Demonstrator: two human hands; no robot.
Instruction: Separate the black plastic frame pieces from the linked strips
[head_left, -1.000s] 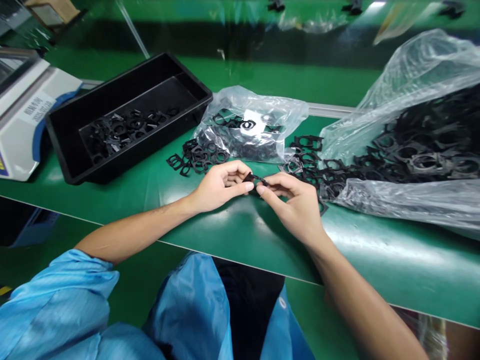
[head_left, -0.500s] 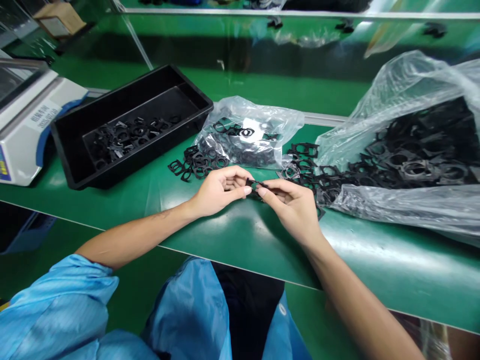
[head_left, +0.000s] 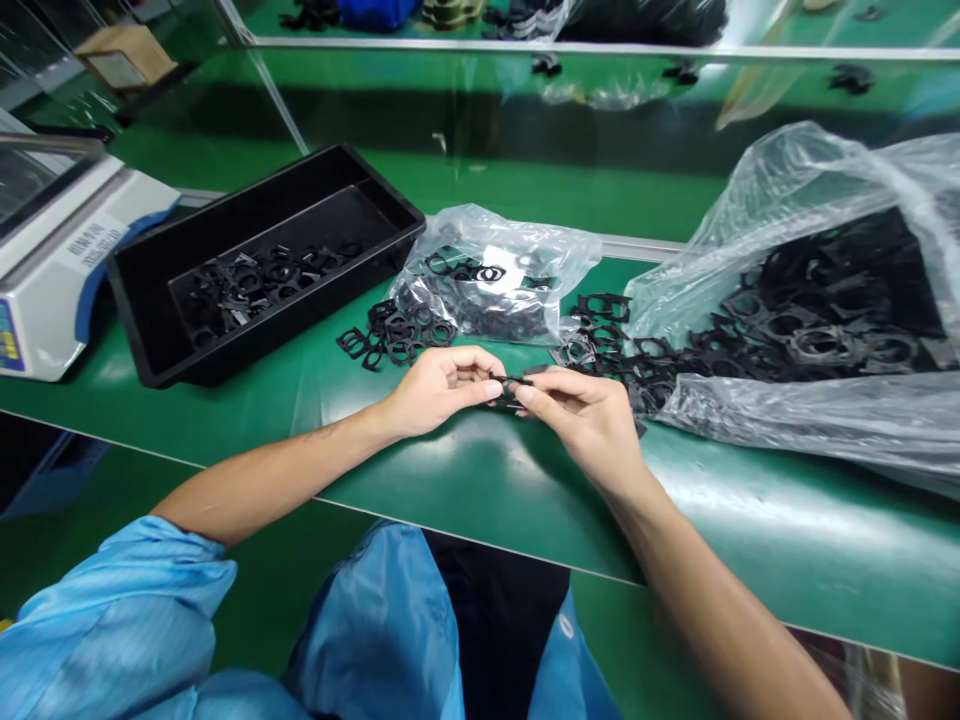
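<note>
Between my two hands is a small black plastic part (head_left: 508, 392), held just above the green table (head_left: 480, 470). My left hand (head_left: 448, 388) pinches its left end between thumb and fingers. The right end is pinched by my right hand (head_left: 589, 412). Fingertips hide much of the part, and it shows nearly edge-on. Beyond my left hand lies a pile of black ring-shaped parts (head_left: 397, 330). Similar black frames (head_left: 600, 335) spread over the table just beyond my right hand.
A black bin (head_left: 266, 265) at the left holds several parts, beside a white scale (head_left: 60, 250). A clear plastic bag (head_left: 540, 250) with parts lies at the middle. At the right a large clear bag (head_left: 810, 420) spills many black frames. A cardboard box (head_left: 124, 55) sits far back.
The black part has been tilted in my fingers, from showing its opening to nearly edge-on. Both hands stay in about the same place, while the view has shifted slightly upward.
</note>
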